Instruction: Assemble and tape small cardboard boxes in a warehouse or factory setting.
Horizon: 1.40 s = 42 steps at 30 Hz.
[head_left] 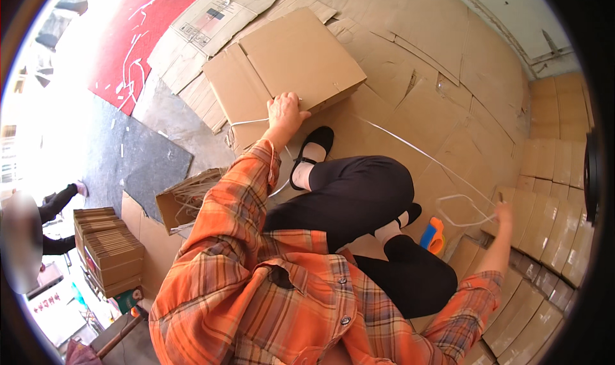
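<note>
My left hand [286, 112] is bent over the near edge of a closed brown cardboard box [301, 51], thumb spread to the right. A thin white packing strap [248, 121] crosses the box's left end and runs under that hand; whether the fingers pinch it is hidden. Out to the right, my right hand [504, 214] is closed on a white strap [426, 154]. This strap stretches from beside the box's right end and forms a loose loop by the hand. An orange and blue tape dispenser [434, 235] lies on the floor near my knee.
Flattened cardboard [442, 38] covers the floor. Stacked cartons [544, 230] line the right side. To the left stand an open box of strap pieces [186, 202] and a stack of folded cartons [112, 250]. Another person [54, 218] is at the far left, beyond a red mat [138, 32].
</note>
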Each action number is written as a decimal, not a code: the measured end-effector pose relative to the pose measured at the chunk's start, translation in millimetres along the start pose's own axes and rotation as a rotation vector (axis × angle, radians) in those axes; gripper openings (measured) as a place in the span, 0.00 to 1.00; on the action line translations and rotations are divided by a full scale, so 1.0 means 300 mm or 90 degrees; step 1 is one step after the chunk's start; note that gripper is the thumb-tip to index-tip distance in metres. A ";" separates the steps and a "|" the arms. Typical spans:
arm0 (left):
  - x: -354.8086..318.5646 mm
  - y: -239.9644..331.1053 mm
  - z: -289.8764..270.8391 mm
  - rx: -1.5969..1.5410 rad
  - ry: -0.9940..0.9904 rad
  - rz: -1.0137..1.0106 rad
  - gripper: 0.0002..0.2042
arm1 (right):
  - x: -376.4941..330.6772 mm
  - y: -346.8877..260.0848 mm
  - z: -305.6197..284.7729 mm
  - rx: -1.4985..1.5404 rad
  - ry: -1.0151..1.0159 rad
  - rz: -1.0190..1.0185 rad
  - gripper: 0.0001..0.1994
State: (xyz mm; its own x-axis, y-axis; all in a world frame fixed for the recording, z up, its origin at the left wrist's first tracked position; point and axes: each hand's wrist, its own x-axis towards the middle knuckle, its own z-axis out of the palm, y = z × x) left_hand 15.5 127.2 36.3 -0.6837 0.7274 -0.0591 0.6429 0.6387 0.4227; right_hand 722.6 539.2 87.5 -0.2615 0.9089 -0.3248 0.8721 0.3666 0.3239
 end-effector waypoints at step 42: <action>-0.565 -0.052 -0.572 -0.771 -0.025 0.030 0.09 | -0.940 -1.792 -0.972 1.032 -0.259 -0.541 0.10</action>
State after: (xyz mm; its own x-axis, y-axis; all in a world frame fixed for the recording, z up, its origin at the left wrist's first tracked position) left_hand 62.1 -49.1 194.9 -0.6439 0.7641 -0.0395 -0.0873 -0.0220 0.9959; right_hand 207.0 143.7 264.0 -0.8903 0.4230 -0.1686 0.1366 -0.1049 -0.9850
